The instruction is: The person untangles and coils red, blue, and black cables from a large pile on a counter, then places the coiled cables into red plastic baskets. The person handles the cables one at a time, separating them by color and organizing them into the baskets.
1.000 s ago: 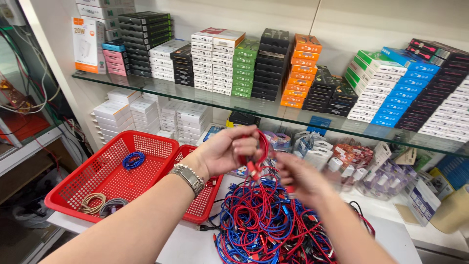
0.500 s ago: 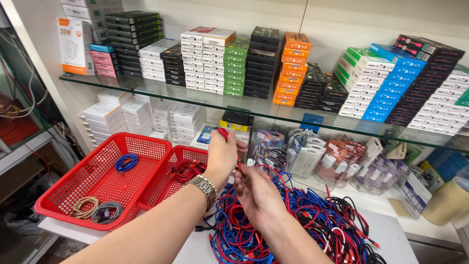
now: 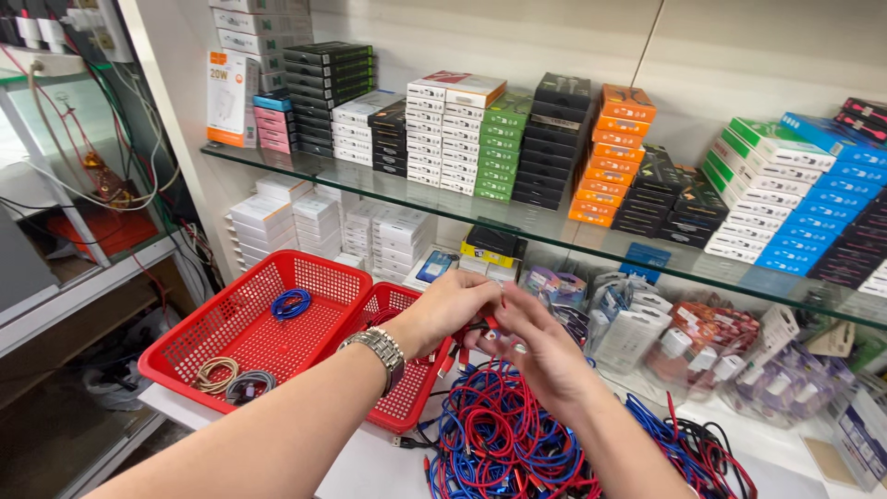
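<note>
**Both hands pinch a red cable above the tangle**

The left hand [image 3: 450, 310] and right hand [image 3: 536, 346] meet fingertip to fingertip, each grasping the red cable [image 3: 469, 334], just above the pile of red and blue cables [image 3: 504, 444] on the table [image 3: 370, 467]. Beside the pile sit two red baskets [image 3: 254, 333].

White counter [image 3: 370, 467]: two red mesh baskets [image 3: 254, 328], tangled red-blue cable heap [image 3: 504, 444], packaged accessories [image 3: 702, 346] at back.

left hand [image 3: 450, 310] back from basket, both hands now pinching red cable [image 3: 462, 344]
</note>
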